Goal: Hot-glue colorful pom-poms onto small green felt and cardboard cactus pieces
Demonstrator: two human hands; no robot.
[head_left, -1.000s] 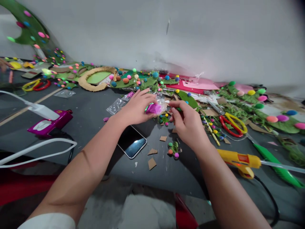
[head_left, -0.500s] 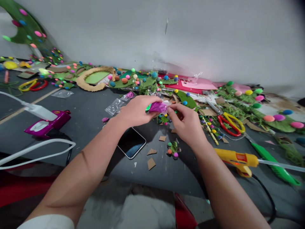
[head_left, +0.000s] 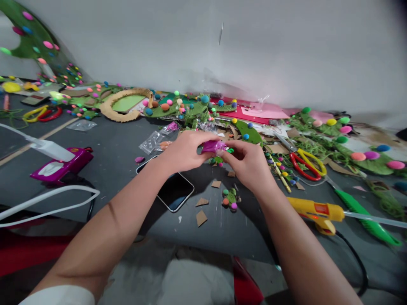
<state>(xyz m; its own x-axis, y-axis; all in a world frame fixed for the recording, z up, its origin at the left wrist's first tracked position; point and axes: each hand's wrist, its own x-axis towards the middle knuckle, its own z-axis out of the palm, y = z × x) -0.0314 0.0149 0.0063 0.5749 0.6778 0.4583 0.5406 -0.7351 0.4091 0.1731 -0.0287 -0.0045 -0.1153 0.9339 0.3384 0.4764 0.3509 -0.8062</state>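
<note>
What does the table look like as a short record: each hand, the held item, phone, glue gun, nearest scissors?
Left hand: fingers around the purple item
Right hand: fingers at the item's right end; exact grip hidden
Purple item: crinkled and shiny, between the hands, partly covered by fingers
Phone: lying flat, partly hidden by the left forearm
Glue gun: yellow, lying right of the right forearm, small red light showing
Scissors: red and yellow handles, beyond the glue gun
</note>
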